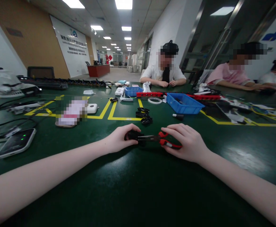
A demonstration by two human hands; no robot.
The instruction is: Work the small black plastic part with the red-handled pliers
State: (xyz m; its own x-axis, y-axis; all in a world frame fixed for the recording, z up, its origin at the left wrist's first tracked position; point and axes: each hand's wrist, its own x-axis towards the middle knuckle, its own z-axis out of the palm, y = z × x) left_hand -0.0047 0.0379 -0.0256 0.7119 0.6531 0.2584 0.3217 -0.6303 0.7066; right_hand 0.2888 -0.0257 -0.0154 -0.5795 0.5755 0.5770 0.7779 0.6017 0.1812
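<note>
Table: dark green top [138, 189] crossed by yellow tape lines [122, 118]; the blue bin on its far middle is the landmark for every place below
Co-worker: a person in a white top [162, 74] sits beyond the blue bin and to its left, hands together at the far table edge; 2 more people sit beyond the bin to its right
Blue bin: open plastic bin [187, 108], contents too dark to tell
Left hand: the left hand [120, 140] is nearer the camera than the blue bin and well to its left, fingers curled tight around a black part with the thumb laid over it
Right hand: the right hand [187, 142] is straight in front of the blue bin on the camera side, knuckles up, fingers closed round the 2 red handles of the pliers
Pliers: the pliers [152, 137] lie level between the 2 hands, in front of the blue bin and slightly left, metal nose pointing left
Handling: it seems best to rest both wrists on the table, keep the nose square to the part and squeeze gently so that it cannot slip or twist
Black part: the black part [134, 135] sits mostly hidden in the left fist; only its right end shows, touching the pliers' nose, just apart from the right fingertips
Loose black parts: a cluster [144, 116] left of the blue bin's near corner, between bin and hands
Tape ring: white tape ring [154, 100], just left of the blue bin
</note>
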